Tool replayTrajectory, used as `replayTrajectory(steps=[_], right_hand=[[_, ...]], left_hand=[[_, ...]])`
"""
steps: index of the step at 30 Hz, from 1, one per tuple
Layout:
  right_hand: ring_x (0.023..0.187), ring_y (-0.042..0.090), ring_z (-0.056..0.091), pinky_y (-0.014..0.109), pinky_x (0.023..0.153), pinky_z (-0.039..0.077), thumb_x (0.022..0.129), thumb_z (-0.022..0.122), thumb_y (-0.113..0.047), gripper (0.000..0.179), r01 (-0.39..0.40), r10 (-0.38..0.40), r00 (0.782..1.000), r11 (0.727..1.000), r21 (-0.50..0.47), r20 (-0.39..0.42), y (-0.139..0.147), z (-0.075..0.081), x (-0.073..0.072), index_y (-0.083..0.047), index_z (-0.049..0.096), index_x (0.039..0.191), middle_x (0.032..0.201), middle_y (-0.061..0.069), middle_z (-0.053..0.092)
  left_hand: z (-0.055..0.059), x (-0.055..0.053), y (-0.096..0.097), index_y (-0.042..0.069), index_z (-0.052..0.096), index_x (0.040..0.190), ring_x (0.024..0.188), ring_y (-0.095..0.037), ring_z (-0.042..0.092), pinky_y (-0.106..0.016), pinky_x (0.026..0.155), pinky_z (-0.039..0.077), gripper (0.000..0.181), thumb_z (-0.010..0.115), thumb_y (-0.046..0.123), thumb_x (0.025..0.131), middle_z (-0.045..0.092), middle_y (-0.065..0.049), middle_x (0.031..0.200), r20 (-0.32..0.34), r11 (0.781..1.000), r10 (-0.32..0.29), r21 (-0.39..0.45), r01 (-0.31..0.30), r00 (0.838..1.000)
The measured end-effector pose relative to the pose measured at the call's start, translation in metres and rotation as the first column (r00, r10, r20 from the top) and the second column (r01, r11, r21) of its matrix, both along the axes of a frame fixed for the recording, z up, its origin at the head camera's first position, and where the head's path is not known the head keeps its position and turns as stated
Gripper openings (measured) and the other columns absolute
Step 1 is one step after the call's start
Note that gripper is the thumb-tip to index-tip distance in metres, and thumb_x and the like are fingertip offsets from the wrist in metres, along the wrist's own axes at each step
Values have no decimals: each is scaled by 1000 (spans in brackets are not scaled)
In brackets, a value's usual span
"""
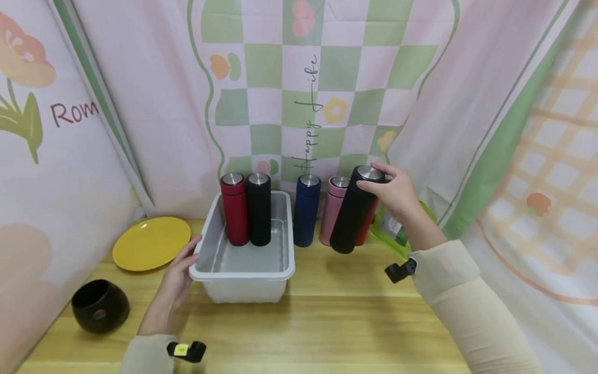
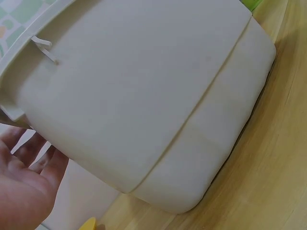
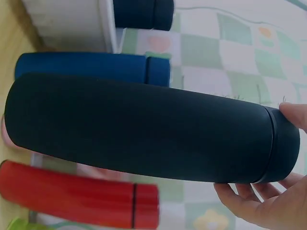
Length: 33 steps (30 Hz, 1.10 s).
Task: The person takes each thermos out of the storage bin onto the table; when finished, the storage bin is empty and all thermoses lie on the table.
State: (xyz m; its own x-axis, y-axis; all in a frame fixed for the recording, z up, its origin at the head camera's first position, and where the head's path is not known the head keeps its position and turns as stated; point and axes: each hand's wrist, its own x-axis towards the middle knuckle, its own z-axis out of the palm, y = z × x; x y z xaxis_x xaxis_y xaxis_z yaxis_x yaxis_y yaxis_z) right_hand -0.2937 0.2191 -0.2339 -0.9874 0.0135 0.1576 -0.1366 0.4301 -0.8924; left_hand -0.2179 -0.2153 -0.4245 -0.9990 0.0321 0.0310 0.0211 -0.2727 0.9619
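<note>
The tilted black vacuum flask [image 1: 351, 221] hangs at the right, its base apparently off the counter [image 1: 345, 324], in front of the pink flask [image 1: 333, 208] and the red flask [image 1: 367, 228]. It looks stiff and fairly sturdy, probably moderately heavy, though whether it is full cannot be told; its matte coating should grip better than the smooth metal cap top [image 1: 370, 172]. A hold lower on the body would likely curb swinging better than the present hold at the capped end. There the right hand [image 1: 396, 189] pinches it, thumb and fingers on opposite sides. The left hand [image 1: 177, 275], fingers loosely extended, touches the left rim of the gray plastic bin [image 1: 243, 276], where 2 flasks [image 1: 235, 218] stand upright.
</note>
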Motion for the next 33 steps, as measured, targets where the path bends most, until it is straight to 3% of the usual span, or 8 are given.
replayTrajectory(steps=[3, 11, 20, 33], right_hand=[[139, 35, 23, 49, 107, 28, 86, 76, -24, 77, 8, -8, 1000, 1000, 27, 6, 10, -11, 2, -9, 37, 151, 155, 19, 22], [137, 40, 25, 53, 105, 29, 86, 76, -28, 79, 39, -41, 999, 996, 80, 22, 34, -37, 2, -9, 36, 151, 155, 21, 21], [137, 43, 23, 55, 105, 28, 84, 77, -35, 84, 96, -102, 994, 987, 132, 40, 54, -61, -10, -9, 36, 151, 155, 23, 21], [131, 40, 36, 50, 102, 35, 82, 79, -32, 78, 193, -197, 980, 971, 138, 19, 61, -79, -21, -9, 43, 148, 150, 24, 32]], left_hand=[[0, 0, 0, 4, 14, 156, 137, -20, 20, -27, 103, 29, 56, 37, 13, 105, 8, -11, 161, 3, 1000, -1, 3, 1, 1000], [2, 0, 3, 3, 14, 155, 137, -19, 21, -24, 100, 30, 57, 37, 13, 104, 8, -11, 161, 5, 1000, 5, 3, -5, 1000], [1, 1, 2, 4, 15, 156, 137, -19, 21, -25, 100, 31, 56, 37, 12, 105, 9, -11, 161, 5, 1000, 10, 4, -10, 1000], [-1, 1, 1, 9, 20, 156, 130, -11, 29, -22, 97, 33, 55, 39, 14, 105, 10, -12, 160, -2, 1000, 19, 4, -19, 1000]])
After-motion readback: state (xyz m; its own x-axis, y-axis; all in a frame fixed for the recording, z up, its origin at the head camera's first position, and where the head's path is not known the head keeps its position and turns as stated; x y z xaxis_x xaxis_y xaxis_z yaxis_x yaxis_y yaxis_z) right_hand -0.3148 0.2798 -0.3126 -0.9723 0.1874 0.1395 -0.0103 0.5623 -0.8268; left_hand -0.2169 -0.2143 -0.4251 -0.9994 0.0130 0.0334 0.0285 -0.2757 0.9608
